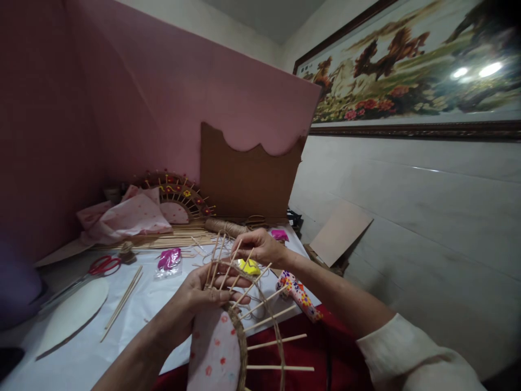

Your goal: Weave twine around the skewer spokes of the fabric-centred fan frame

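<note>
My left hand (203,296) is closed on a half-round craft piece (222,347) with a pink flowered fabric centre, a twine-wrapped rim and thin wooden sticks (271,317) radiating out. My right hand (260,247) pinches the tip of one stick at the top of the fan, beside a loose cord (266,304) that arcs across the sticks. The piece sits over my lap at the table's near edge.
On the white table lie red-handled scissors (101,265), loose sticks (122,301), a cardboard half-oval (73,315), a pink packet (169,259), a twine spool (226,227), a flowered glue gun (297,293), pink fabric (130,217) and a finished fan piece (179,198). A brown cardboard sheet (248,174) leans against the pink wall.
</note>
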### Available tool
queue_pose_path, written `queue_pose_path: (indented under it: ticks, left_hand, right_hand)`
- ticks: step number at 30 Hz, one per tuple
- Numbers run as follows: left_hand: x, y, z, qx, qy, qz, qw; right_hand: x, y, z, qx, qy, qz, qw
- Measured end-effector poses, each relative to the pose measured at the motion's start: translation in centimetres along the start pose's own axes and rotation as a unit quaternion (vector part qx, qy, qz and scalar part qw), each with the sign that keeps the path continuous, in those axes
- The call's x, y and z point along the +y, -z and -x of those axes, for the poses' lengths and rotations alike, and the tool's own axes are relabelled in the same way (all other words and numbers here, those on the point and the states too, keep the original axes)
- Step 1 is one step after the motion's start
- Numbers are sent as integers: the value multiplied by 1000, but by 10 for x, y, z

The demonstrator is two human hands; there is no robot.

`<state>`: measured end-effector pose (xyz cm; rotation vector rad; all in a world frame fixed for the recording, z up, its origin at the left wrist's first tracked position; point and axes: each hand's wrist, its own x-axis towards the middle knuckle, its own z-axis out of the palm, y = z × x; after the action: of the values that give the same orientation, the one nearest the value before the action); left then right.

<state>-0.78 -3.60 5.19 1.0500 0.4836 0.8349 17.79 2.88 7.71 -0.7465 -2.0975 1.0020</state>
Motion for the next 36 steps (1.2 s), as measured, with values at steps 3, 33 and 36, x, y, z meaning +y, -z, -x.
queue_pose_path:
  ticks: [3, 33, 36]
  left_hand:
    - [-1, 1, 0, -1, -3, 1, 1000]
    - [-7, -3, -3, 25, 43, -40, 998]
    - [-7, -1, -3, 45, 45, -51, 997]
  right_hand:
    - [0, 4, -3, -7, 5, 3, 1000]
    - [-82, -16, -19, -153, 214, 555, 790]
    - [-83, -20, -21, -156, 234, 555, 783]
